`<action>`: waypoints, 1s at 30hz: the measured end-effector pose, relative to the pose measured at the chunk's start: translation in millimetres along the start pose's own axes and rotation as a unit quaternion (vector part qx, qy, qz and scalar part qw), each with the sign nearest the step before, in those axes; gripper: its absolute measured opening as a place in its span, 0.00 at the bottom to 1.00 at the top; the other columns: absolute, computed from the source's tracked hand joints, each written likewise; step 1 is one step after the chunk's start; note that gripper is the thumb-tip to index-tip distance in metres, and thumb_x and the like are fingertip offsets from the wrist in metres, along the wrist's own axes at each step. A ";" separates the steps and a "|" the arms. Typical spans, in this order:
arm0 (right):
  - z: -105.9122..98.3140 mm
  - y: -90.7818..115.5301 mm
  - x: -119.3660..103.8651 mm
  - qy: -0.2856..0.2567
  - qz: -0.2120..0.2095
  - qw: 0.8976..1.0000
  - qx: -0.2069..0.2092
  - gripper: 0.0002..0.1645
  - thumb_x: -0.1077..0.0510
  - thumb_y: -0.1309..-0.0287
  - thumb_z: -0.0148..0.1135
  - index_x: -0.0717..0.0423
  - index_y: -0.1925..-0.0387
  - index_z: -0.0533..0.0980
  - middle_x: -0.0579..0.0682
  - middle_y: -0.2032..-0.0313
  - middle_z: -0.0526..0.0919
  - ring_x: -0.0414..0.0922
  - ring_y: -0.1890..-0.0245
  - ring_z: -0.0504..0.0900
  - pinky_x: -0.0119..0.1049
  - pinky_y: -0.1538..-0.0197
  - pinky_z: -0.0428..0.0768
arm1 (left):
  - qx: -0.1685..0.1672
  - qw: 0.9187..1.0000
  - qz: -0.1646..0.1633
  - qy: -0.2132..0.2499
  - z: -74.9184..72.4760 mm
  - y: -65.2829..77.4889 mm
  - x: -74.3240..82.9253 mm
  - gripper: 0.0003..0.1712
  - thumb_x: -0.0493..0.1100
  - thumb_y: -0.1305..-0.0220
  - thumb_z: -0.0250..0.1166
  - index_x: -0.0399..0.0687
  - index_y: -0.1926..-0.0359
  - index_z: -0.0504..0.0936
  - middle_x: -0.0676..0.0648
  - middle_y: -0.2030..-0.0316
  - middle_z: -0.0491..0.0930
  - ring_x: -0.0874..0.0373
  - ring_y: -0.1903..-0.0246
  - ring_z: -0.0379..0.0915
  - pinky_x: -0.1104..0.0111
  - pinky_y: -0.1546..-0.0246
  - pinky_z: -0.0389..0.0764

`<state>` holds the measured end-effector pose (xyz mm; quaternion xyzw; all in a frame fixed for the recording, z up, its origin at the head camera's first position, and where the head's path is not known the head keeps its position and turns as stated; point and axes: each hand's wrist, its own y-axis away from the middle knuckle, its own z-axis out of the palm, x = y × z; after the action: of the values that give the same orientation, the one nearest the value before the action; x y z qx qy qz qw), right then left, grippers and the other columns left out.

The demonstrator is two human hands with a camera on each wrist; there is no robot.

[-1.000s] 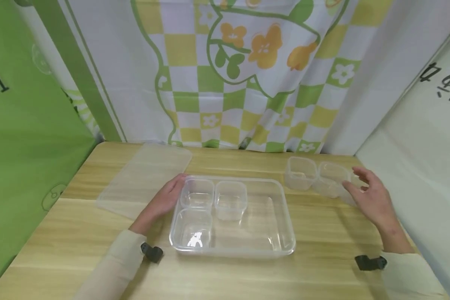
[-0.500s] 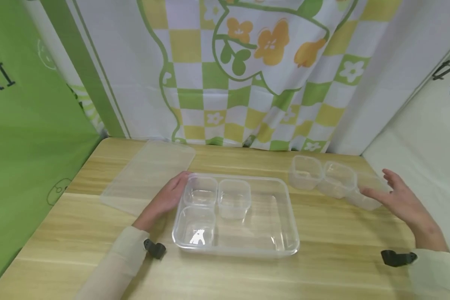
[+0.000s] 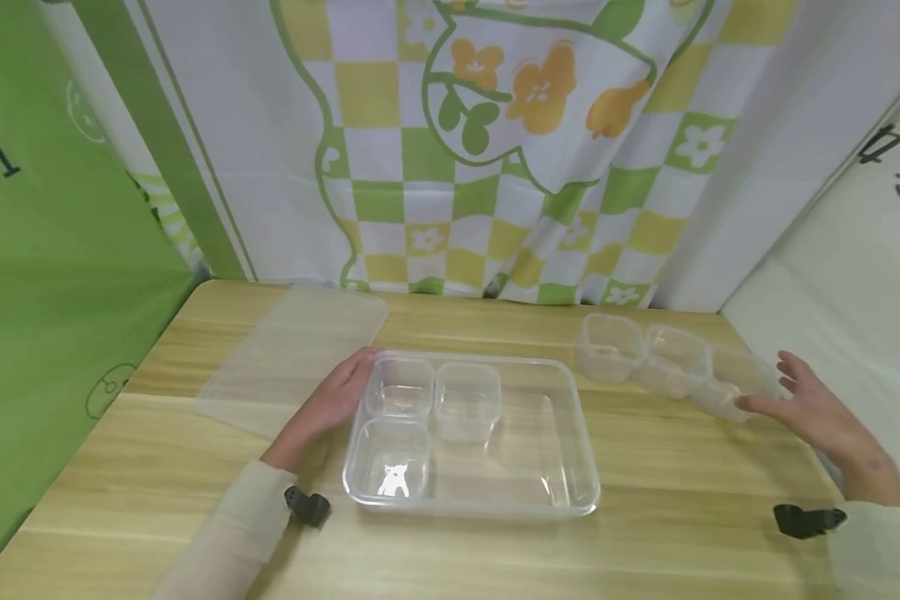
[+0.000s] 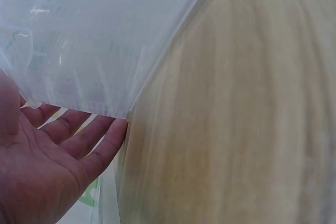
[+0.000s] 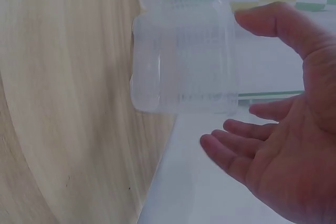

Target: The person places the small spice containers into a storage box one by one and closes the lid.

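A large clear rectangular container (image 3: 525, 454) lies in the middle of the table, with three small clear square cups inside: one back left (image 3: 400, 387), one front left (image 3: 392, 458) and one beside the back one (image 3: 468, 400). My left hand (image 3: 342, 390) rests against the container's back left corner, its fairly straight fingers touching the wall in the left wrist view. My right hand (image 3: 821, 408) is spread at the right end of a row of three more cups. Thumb and fingers flank the nearest cup (image 5: 184, 66) without closing on it. The other two are a middle cup (image 3: 673, 362) and a left cup (image 3: 610, 348).
A flat translucent lid (image 3: 292, 350) lies at the back left of the wooden table (image 3: 480, 558), partly behind my left forearm. A patterned curtain (image 3: 435, 183) hangs along the back edge. Green cloth (image 3: 67, 350) stands on the left, white cloth (image 3: 855, 275) on the right.
My right hand has moved right, from over the far right cup to beyond its end. The left hand and the container hold their places; the head view has shifted slightly.
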<state>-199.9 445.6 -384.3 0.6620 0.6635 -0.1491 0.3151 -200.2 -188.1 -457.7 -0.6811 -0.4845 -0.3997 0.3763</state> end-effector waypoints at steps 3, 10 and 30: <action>0.9 -0.3 5.3 0.005 0.000 1.000 0.003 0.67 0.42 0.27 0.60 0.70 0.26 0.19 0.80 0.28 0.25 0.83 0.30 0.36 0.83 0.40 0.50 | 0.001 1.000 -0.002 -0.005 -0.2 0.3 0.0 0.26 0.50 0.14 0.39 0.40 0.34 0.74 0.37 0.42 0.79 0.39 0.38 0.72 0.42 0.33 0.67; -0.9 -2.3 9.1 0.011 0.001 1.000 0.003 0.65 0.43 0.26 0.59 0.73 0.26 0.23 0.84 0.29 0.31 0.85 0.32 0.41 0.82 0.41 0.54 | 0.004 1.000 -0.001 -0.002 -0.3 -1.8 -0.2 0.26 0.50 0.14 0.39 0.41 0.36 0.76 0.38 0.44 0.80 0.40 0.41 0.75 0.43 0.35 0.70; 2.8 -7.1 19.8 0.032 0.019 0.999 0.002 0.63 0.40 0.24 0.54 0.78 0.27 0.26 0.88 0.31 0.34 0.87 0.36 0.48 0.81 0.44 0.61 | 0.008 1.000 -0.006 -0.014 -0.3 -1.6 0.9 0.26 0.50 0.15 0.40 0.41 0.36 0.76 0.38 0.40 0.78 0.39 0.35 0.70 0.44 0.31 0.65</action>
<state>-204.7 458.9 -400.1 0.6796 0.6604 -0.1227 0.2951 -201.6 -187.7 -456.5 -0.6807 -0.4966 -0.3890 0.3725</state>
